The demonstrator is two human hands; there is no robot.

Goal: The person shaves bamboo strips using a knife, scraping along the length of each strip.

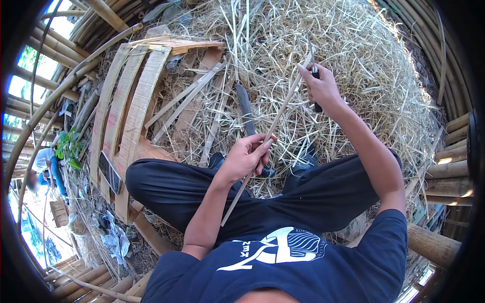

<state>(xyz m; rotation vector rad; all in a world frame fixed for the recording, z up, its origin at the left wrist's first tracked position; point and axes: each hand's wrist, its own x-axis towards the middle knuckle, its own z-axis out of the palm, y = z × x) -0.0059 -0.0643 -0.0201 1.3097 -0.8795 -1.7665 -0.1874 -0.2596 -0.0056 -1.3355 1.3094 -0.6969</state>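
Note:
My left hand (246, 157) is closed around a long, thin bamboo strip (284, 105), which slants from my lap up to the right. In my right hand (324, 87) is a knife with a black handle (317, 76). Its narrow blade points away from me beside the strip's far end, and my right thumb lies close to that end. Whether the blade touches the strip, I cannot tell. Beyond my left hand, a long dark tool like a machete (244, 103) lies on the shavings.
Pale shavings (364, 91) cover the ground ahead. A slatted wooden crate (139, 103) lies to the left, with a phone (109, 172) on it. Loose bamboo strips (189, 93) rest beside it. Bamboo poles (449, 177) line the right side. Another person (45, 164) is at far left.

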